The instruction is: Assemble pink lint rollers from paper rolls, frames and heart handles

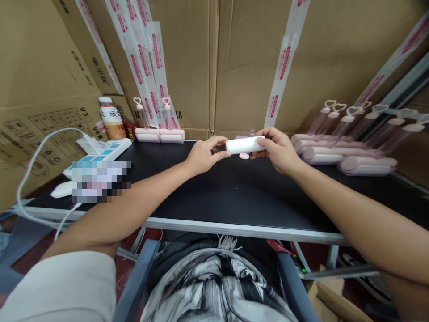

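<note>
Above the middle of the black table [234, 192], a white cylinder [246, 145] with a pink rim is held level between both hands. My left hand [208, 154] pinches its pink end with thumb and fingers. Around the other end my right hand [276, 150] is closed, thumb on top. Just under the cylinder lies a small pale pink oval piece [244, 156]. Behind it, partly hidden, is a translucent purplish part [246, 134].
Two pink T-shaped pieces with heart-topped stems [160, 135] stand at the back left. Several similar ones [335, 154] stand at right. A bottle [112, 118], a power strip [100, 156] with white cables and a blurred-out object [100, 181] occupy the left. Cardboard [248, 67] walls the back.
</note>
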Demonstrator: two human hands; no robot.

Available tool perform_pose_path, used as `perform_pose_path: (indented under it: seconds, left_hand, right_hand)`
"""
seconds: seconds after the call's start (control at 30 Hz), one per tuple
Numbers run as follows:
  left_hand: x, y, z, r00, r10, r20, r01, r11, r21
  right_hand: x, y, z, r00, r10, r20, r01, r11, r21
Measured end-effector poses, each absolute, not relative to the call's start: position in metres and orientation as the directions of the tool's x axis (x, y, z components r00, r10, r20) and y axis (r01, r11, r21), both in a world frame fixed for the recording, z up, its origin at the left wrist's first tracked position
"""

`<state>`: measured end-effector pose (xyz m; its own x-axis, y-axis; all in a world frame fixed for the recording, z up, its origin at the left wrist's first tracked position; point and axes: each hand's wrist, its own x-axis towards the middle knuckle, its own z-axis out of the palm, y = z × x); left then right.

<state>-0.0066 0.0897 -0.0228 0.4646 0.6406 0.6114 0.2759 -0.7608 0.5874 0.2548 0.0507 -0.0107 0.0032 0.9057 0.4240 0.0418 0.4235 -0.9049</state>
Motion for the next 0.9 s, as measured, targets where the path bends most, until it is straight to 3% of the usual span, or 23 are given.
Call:
perform_pose_path:
  seconds: [0.33,0.5,0.67,0.9]
  left_hand:
    - [-0.008,0.094,-0.025,0.452,0.605,0.656,0.307,-0.795,0.522]
    - [-0.011,0.098,-0.023,0.485,0.512,0.709,0.31,-0.859,0.408]
    - [-0.01,0.095,-0.021,0.548,0.479,0.686,0.255,-0.877,0.408]
    - [-0.01,0.093,-0.023,0.487,0.453,0.747,0.24,-0.892,0.384]
  right_hand:
    - [0.255,0.053,-0.019,-0.109,0.933,0.344,-0.083,0.337,-0.938]
    - [0.257,0.053,-0.025,-0.367,0.902,0.229,0.046,0.264,-0.963]
    - [0.251,0.055,-0.036,-0.567,0.789,0.237,0.21,0.417,-0.884]
    - [0.25,0.056,-0.038,-0.533,0.779,0.328,0.241,0.512,-0.824]
